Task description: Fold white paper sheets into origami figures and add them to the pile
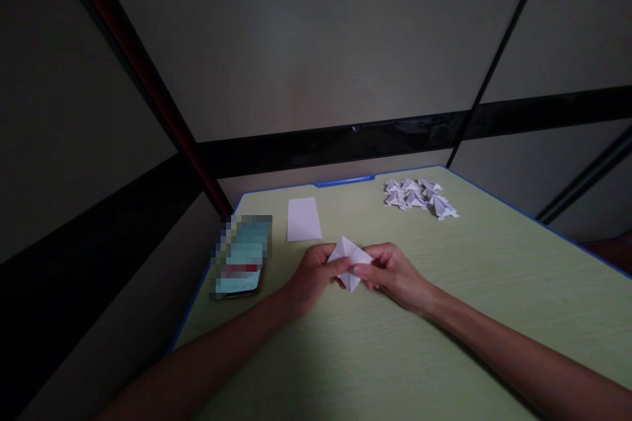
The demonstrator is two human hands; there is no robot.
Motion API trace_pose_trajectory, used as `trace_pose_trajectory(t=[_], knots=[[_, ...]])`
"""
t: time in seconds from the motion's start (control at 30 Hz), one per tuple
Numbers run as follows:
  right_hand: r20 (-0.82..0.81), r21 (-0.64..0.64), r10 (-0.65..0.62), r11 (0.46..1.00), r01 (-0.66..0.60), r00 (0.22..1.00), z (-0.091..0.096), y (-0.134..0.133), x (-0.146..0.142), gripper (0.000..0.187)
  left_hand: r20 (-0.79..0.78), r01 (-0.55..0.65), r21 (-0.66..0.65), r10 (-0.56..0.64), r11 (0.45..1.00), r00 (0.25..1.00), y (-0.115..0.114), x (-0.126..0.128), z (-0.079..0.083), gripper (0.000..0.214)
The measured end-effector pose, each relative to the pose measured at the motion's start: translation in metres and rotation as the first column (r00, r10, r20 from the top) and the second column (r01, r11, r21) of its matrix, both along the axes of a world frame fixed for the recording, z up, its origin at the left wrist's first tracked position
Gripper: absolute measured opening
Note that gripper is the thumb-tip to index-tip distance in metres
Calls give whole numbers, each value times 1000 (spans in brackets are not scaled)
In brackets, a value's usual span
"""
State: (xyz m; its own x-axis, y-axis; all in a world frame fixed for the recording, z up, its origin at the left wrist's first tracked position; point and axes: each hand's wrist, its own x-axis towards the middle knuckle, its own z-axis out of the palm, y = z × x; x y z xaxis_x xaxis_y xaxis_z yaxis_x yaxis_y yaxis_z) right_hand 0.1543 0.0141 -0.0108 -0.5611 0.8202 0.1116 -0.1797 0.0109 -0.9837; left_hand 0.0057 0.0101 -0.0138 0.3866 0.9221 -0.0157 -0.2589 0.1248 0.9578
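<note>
Between my two hands is a folded piece of white paper, diamond-shaped with creases and a point at top and bottom. My left hand pinches its left side, thumb lying on the front face. On the right side my right hand grips it, its thumb pressed near the middle, close to the left thumb. Both hands are closed on the paper, just above the table. Fingers behind the paper are mostly hidden.
Flat white paper lies beyond my left hand. A phone, partly pixelated, is at the left edge. Several folded paper figures sit grouped at the back right. The pale green table has a blue rim, with panelled doors behind.
</note>
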Motion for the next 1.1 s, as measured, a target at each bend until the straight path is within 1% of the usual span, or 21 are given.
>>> trace_pose_trajectory(t=[0.1, 0.2, 0.27, 0.3, 0.37, 0.43, 0.5, 0.57, 0.67, 0.77, 0.83, 0.9, 0.97, 1.1], knots=[[-7, -39, -120, 992, 119, 993, 0, 3, -1, 29, 62, -70, -57, 73, 996, 995, 3, 0, 1, 22], [-42, -68, -218, 974, 215, 975, 0, 6, 0, 26, 75, -92, -81, 98, 993, 992, 4, -1, 2, 20], [-32, -71, -236, 970, 234, 971, 2, 6, 1, 24, 48, -92, -69, 95, 993, 994, 3, -1, 2, 20], [-22, -63, -214, 975, 212, 977, 3, 6, 1, 23, 25, -91, -57, 93, 994, 995, 2, -1, 2, 20], [5, -33, -115, 993, 115, 993, 6, 5, 1, 22, -33, -88, -25, 87, 996, 996, 1, 0, 1, 21], [41, -14, -29, 999, 30, 999, 8, 3, 1, 23, -98, -74, 9, 74, 997, 992, 0, 0, 0, 22], [69, -15, -5, 1000, 6, 998, 8, 3, 0, 24, -148, -50, 31, 54, 998, 988, -1, 0, 0, 23], [37, -39, 14, 999, -13, 999, 8, 2, 0, 23, -162, -15, 27, 19, 1000, 987, -1, -1, 0, 25], [-103, -102, 82, 990, -92, 991, 7, -1, -1, 19, -111, 56, 4, -55, 998, 992, -2, -2, 1, 28], [-253, -149, 146, 971, -187, 956, 8, -7, -4, 17, 13, 138, -13, -137, 990, 990, -4, -2, 1, 33], [-319, -168, 159, 961, -221, 934, 9, -10, -6, 17, 79, 186, -36, -183, 982, 980, -4, -1, -1, 35], [-341, -178, 162, 956, -232, 926, 11, -12, -6, 17, 108, 221, -48, -215, 974, 971, -4, 0, -4, 36], [-329, -185, 170, 953, -240, 929, 12, -12, -6, 16, 112, 235, -40, -229, 971, 967, -4, -1, -6, 35], [-299, -196, 199, 944, -264, 933, 15, -10, -3, 16, 87, 204, -34, -200, 978, 976, -4, -4, -6, 32]])
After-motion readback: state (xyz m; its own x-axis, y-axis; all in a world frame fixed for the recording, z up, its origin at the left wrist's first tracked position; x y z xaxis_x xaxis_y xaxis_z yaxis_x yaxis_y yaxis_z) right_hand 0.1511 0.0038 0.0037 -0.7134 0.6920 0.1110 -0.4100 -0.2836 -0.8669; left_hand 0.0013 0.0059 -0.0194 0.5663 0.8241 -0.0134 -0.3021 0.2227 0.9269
